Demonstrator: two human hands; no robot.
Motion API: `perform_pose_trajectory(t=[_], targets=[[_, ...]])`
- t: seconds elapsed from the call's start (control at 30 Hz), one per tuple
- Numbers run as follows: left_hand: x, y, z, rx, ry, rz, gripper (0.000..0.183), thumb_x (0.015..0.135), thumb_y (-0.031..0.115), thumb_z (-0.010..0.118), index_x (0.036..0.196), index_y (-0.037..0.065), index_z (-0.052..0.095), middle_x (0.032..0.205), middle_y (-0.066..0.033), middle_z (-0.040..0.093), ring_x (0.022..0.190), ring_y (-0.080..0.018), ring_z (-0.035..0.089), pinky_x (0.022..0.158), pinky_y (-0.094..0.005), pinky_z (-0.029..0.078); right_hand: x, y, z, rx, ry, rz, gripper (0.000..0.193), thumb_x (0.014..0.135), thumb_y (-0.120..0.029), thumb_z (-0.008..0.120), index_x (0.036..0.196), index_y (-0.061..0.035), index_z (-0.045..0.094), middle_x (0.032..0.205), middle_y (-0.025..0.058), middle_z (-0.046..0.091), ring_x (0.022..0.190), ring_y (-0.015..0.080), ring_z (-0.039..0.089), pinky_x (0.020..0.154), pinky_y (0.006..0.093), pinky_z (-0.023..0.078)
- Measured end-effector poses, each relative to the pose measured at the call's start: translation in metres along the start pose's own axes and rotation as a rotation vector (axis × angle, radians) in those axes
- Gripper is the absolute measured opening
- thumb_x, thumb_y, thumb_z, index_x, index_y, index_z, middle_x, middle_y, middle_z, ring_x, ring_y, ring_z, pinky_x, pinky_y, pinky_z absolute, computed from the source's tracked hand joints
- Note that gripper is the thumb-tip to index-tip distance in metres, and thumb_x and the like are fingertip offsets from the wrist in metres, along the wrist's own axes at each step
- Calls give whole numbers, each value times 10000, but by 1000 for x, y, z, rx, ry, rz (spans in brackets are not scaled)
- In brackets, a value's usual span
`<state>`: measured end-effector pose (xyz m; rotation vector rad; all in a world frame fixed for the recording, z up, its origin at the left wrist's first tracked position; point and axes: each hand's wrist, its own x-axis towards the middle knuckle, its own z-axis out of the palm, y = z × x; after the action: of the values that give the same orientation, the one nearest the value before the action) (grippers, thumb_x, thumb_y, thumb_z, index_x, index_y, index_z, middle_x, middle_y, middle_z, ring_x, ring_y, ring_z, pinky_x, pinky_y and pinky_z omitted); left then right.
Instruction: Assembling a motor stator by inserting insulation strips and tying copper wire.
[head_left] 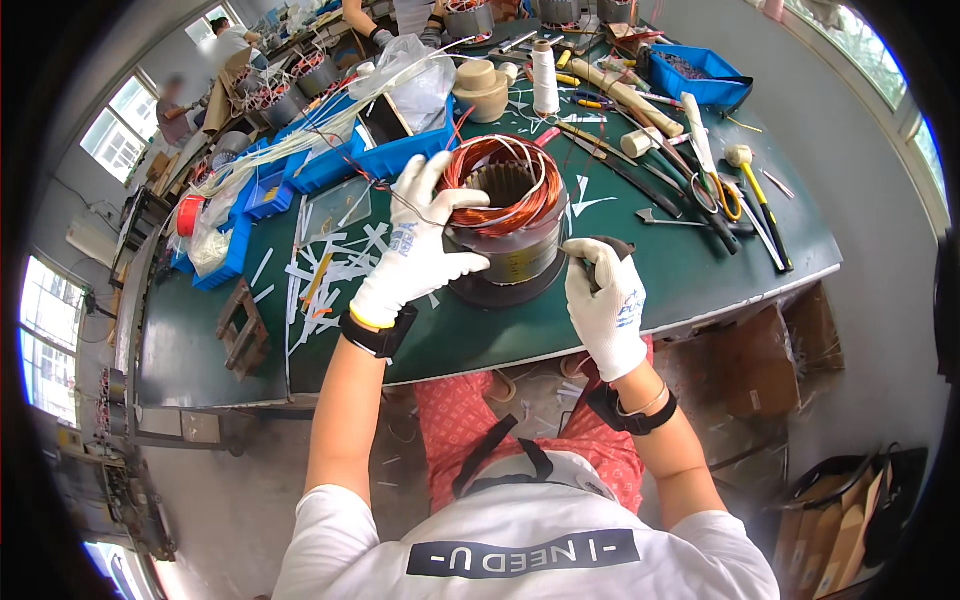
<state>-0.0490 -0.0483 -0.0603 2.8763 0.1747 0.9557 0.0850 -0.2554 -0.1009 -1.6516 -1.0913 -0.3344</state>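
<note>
A motor stator (532, 258) stands upright on the green table, its steel body topped by a ring of red-brown copper windings (545, 205). My gloved left hand (405, 255) grips its left side, the fingers on the windings and the thumb against the body. To the right of the stator, my gloved right hand (612, 312) is raised with bent fingers closed around a small dark object (618, 246). Its kind is not clear. A thin dark wire crosses near my left fingers. White insulation strips (345, 268) lie scattered left of my left hand.
Blue bins (405, 155) with a plastic bag stand behind left. Scissors (705, 195), a mallet (740, 157) and other tools crowd the right. A thread spool (544, 80) and a blue tray (690, 70) are farther back. A metal frame (243, 330) lies at left. Other people work beyond.
</note>
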Motion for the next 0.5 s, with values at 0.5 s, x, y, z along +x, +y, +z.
perform_pose_trajectory(t=[0.5], targets=[[7,29,-9,42,15,147,726,645,421,812,1258,102,588,1178,-105,615,1132,-310,553,1100,-523,327,10,-6,1,133,-69,48,142,922,51,519,1019,-8,604,954,144,641,888,303,593,793,361,464]])
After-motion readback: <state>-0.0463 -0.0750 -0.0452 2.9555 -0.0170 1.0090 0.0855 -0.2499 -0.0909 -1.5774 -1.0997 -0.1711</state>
